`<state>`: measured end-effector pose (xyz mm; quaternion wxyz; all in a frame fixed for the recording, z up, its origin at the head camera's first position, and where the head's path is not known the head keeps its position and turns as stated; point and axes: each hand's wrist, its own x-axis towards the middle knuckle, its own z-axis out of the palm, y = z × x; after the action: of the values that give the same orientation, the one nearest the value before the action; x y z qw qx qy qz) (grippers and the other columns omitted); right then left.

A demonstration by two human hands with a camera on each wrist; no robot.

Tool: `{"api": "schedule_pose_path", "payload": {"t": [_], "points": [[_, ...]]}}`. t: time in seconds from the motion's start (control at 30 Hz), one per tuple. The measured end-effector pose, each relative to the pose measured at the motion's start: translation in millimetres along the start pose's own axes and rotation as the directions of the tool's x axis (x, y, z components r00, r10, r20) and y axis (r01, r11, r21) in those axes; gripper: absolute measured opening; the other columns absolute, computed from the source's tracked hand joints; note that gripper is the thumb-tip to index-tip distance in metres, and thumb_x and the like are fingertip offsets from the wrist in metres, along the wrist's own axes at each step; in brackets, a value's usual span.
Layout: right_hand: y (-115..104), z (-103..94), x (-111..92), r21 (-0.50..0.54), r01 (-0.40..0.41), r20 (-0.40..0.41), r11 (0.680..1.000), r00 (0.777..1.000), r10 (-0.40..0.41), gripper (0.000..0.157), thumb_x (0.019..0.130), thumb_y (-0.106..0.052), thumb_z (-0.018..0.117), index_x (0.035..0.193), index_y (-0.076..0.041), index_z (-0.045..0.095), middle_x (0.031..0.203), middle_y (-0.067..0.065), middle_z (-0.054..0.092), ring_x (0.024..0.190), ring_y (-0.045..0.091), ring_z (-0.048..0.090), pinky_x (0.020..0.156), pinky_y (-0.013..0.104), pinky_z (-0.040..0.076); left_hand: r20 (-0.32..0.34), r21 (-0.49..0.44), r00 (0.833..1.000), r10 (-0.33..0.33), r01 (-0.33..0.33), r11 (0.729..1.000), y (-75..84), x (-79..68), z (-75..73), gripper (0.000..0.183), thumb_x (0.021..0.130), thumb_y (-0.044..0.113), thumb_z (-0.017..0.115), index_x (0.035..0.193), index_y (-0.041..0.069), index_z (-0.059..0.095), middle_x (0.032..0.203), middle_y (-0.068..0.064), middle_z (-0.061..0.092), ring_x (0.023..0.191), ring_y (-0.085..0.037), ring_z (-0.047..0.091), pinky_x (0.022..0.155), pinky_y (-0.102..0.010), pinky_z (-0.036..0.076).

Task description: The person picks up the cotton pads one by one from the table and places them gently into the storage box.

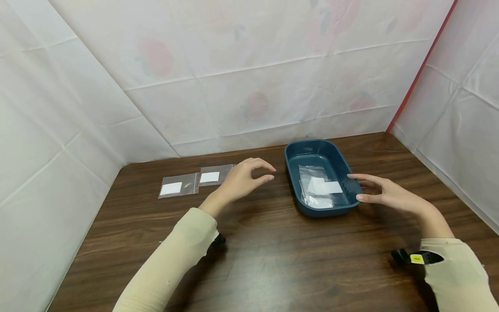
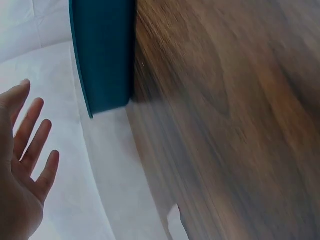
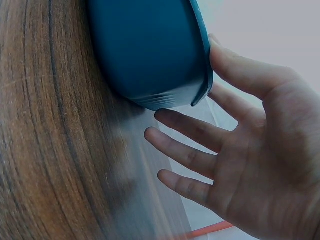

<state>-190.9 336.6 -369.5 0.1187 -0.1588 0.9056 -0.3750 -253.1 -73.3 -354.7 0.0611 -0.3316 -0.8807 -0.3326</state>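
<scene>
- Left hand (image 1: pixel 247 177): empty, loosely curved; tub (image 1: pixel 323 212) at its 3 o'clock, two baggies (image 1: pixel 179 185) at 9.
- Right hand (image 1: pixel 393 197): relaxed, not clamped, at tub's 4 o'clock.
- I'd steady the tub lightly, no shoving.

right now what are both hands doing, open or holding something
Left hand: open, holding nothing.
Right hand: open, its fingers at the edge of the blue tub, with no clear grip on it.

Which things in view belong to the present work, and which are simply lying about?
Probably the work: blue tray, at the right hand; bags inside it; two similar bags outside.

Probably only surroundings: wooden table; patterned sheeting.
</scene>
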Motion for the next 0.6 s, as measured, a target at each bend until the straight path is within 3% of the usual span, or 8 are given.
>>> {"api": "schedule_pose_path", "payload": {"t": [0.3,0.53,0.6], "points": [[0.5,-0.5,0.3,0.0,0.003,0.0,1.0,1.0,-0.003,0.063,0.098,-0.029,0.064,0.153,-0.013,0.038,0.154,0.026,0.032,0.136,0.052,0.033,0.097,0.073,0.034,-0.007,-0.003,0.997,-0.07,0.07,0.998,-20.3,-8.2,-15.3,0.02,0.093,0.031,0.072,0.112,0.024,0.073,0.117,0.012,0.066,0.117,-0.015,0.057,0.096,-0.043,0.047],[-0.7,-1.1,0.2,0.001,-0.005,0.001,1.0,1.0,0.005,0.063,0.098,-0.029,0.064,0.153,-0.013,0.037,0.154,0.026,0.031,0.135,0.053,0.033,0.097,0.073,0.033,-0.003,-0.001,0.992,-0.127,0.127,0.992,-33.9,-14.4,-28.6,0.02,0.093,0.029,0.072,0.112,0.024,0.072,0.121,0.009,0.065,0.105,-0.019,0.058,0.087,-0.044,0.048],[-1.1,-1.1,0.2,0.0,-0.004,-0.001,1.0,1.0,0.004,0.063,0.098,-0.029,0.064,0.153,-0.014,0.038,0.154,0.026,0.031,0.135,0.053,0.033,0.097,0.073,0.033,-0.001,-0.001,0.99,-0.144,0.144,0.99,-37.6,-15.5,-31.8,0.021,0.093,0.029,0.073,0.113,0.025,0.072,0.121,0.008,0.065,0.112,-0.019,0.057,0.092,-0.046,0.046]]}}
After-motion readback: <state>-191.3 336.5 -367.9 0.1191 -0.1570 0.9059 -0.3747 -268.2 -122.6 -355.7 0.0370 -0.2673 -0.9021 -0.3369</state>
